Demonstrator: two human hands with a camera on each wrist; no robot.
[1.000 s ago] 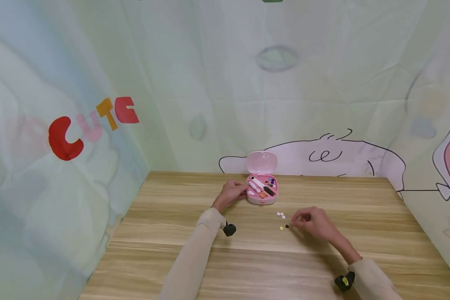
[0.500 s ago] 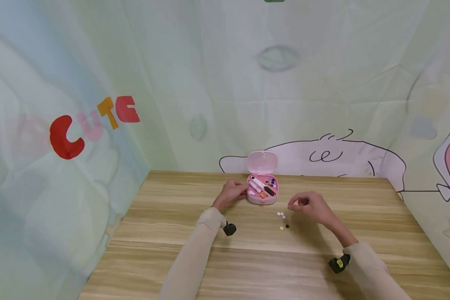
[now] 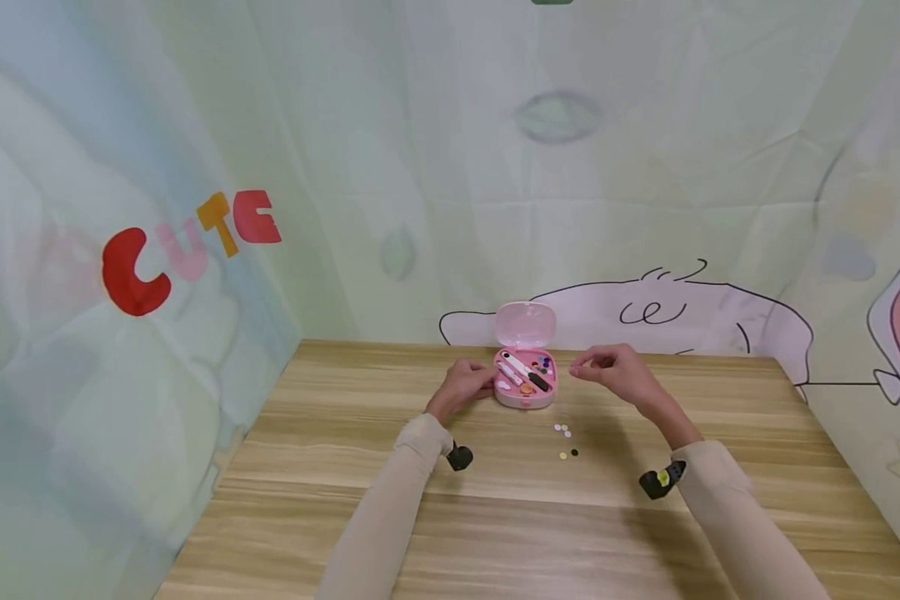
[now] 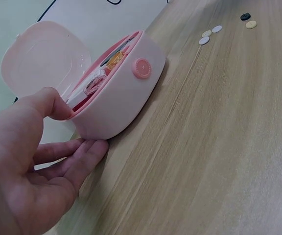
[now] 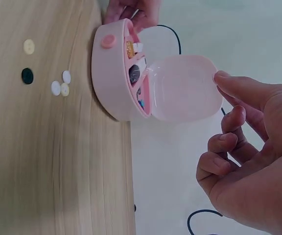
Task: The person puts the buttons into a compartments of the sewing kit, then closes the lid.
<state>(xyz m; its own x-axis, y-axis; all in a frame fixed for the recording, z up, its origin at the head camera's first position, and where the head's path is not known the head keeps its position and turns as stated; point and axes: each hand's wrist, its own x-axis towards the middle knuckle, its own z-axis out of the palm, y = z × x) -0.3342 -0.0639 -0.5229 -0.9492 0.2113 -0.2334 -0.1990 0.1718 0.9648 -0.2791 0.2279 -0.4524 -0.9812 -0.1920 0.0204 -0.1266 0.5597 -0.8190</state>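
A pink sewing box [image 3: 525,402] stands at the table's back edge with its clear pink lid [image 3: 526,325] raised. My left hand [image 3: 462,387] holds its left side; in the left wrist view the thumb lies at the rim and the fingers touch the wall near the base. To the right of the box my right hand [image 3: 621,373] is raised above the table. Its thumb and index finger pinch a small pale button [image 5: 215,78], mostly hidden by the fingertips. Inside the box lie a white tool, a dark-handled tool [image 3: 537,382], orange thread [image 3: 526,388] and several coloured buttons [image 3: 544,363].
In front of the box, loose buttons lie on the wooden table [image 3: 495,533]: pale ones [image 4: 204,40], a yellow one [image 4: 251,24] and a black one [image 4: 245,16]. A printed curtain [image 3: 450,208] hangs right behind the table's back edge.
My right hand has risen from beside the loose buttons and moved away from me, to the right side of the box. The left hand and the box have stayed in place.
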